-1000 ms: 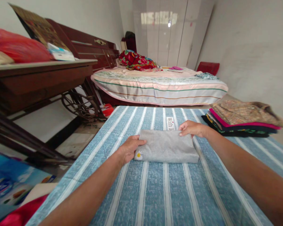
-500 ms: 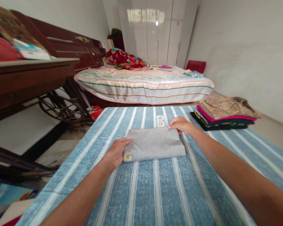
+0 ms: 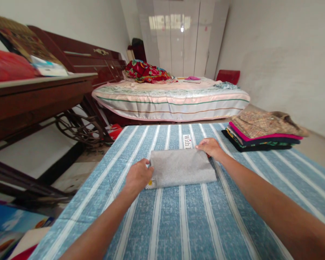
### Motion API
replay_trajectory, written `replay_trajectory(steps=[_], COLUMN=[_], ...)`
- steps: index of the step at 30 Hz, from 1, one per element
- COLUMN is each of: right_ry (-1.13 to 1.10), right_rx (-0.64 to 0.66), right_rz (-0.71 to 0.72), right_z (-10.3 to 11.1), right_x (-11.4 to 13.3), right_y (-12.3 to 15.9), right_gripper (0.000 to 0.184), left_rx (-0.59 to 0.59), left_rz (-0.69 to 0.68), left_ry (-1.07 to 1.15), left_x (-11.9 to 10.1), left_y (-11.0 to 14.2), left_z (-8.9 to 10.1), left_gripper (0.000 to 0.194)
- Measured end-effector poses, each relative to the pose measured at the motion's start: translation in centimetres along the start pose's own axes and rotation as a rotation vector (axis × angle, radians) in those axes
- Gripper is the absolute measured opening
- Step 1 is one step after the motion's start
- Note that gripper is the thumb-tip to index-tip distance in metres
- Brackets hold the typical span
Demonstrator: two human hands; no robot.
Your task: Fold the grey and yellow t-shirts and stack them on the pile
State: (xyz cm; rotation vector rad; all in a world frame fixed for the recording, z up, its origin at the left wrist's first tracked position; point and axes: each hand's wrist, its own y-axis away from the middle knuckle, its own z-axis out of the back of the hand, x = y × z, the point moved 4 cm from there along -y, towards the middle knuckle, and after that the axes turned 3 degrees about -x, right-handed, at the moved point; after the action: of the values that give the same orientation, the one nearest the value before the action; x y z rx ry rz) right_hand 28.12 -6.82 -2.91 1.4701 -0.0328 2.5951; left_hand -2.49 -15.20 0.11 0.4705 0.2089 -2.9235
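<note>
A matte grey cloth [image 3: 182, 168], folded to a flat rectangle with a daisy [image 3: 151, 183] at its near left corner, is laid on the striped sheet [image 3: 169, 224]. Its far edge is pinched near the right corner by the right hand [image 3: 209, 148], forearm slanted inward. The left hand [image 3: 139, 175] is set palm-down at the left edge, thumb and forefinger slightly parted; grip cannot be told.

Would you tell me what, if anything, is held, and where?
Grey cloth: right hand holds its far right corner; left hand touches its left edge, grip unclear.
</note>
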Motion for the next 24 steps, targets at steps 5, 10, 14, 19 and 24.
replay_trajectory(steps=[5, 10, 14, 19, 24], right_ry=[-0.092, -0.124, -0.175, -0.228, -0.237], right_rx=[0.124, 0.098, 0.114, 0.146, 0.105], right_rz=[0.022, 0.012, 0.019, -0.004, -0.001], right_z=[0.3, 0.3, 0.2, 0.6, 0.4], right_x=[0.1, 0.3, 0.6, 0.8, 1.0], right_y=[0.5, 0.3, 0.5, 0.9, 1.0], right_gripper=[0.028, 0.022, 0.026, 0.032, 0.028], left_rx=[0.003, 0.042, 0.067, -0.08, 0.106], left_rz=[-0.04, -0.037, -0.041, -0.28, -0.499], left_ry=[-0.062, -0.153, -0.314, -0.375, -0.208], left_x=[-0.6, -0.9, -1.6, -4.9, -8.3], left_y=[0.8, 1.4, 2.1, 2.7, 1.9], left_z=[0.1, 0.4, 0.9, 1.5, -1.8], left_gripper=[0.03, 0.031, 0.03, 0.031, 0.045])
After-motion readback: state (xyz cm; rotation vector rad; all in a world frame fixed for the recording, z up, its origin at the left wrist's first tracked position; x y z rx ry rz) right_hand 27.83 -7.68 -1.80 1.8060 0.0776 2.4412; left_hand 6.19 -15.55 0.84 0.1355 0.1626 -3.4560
